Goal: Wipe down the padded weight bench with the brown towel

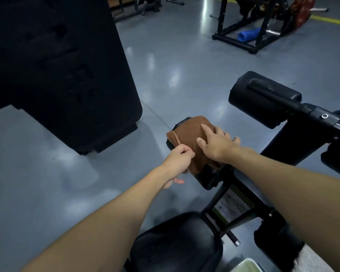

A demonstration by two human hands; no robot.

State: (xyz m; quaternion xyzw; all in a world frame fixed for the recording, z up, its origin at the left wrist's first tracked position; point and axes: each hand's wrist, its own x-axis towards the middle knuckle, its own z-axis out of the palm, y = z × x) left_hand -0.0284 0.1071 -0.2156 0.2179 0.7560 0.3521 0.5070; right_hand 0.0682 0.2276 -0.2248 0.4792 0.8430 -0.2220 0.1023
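No readable text, label (232,205) on the bench frame too blurred to read

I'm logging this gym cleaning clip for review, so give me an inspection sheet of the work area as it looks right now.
Surface: black padded bench near the camera; a smaller black pad ahead, mostly covered by the towel.
Job's things: brown towel draped over that pad.
Clutter: pale container at the bottom edge, contents not visible.
Grippers: left hand pinches the towel's near edge; right hand lies flat on top of the towel, fingers spread.
Cables: nothing seen.
Surroundings: glossy grey floor; large black machine to the left; roller pad on a black arm to the right; black rack with a blue roll beyond; yellow floor line.
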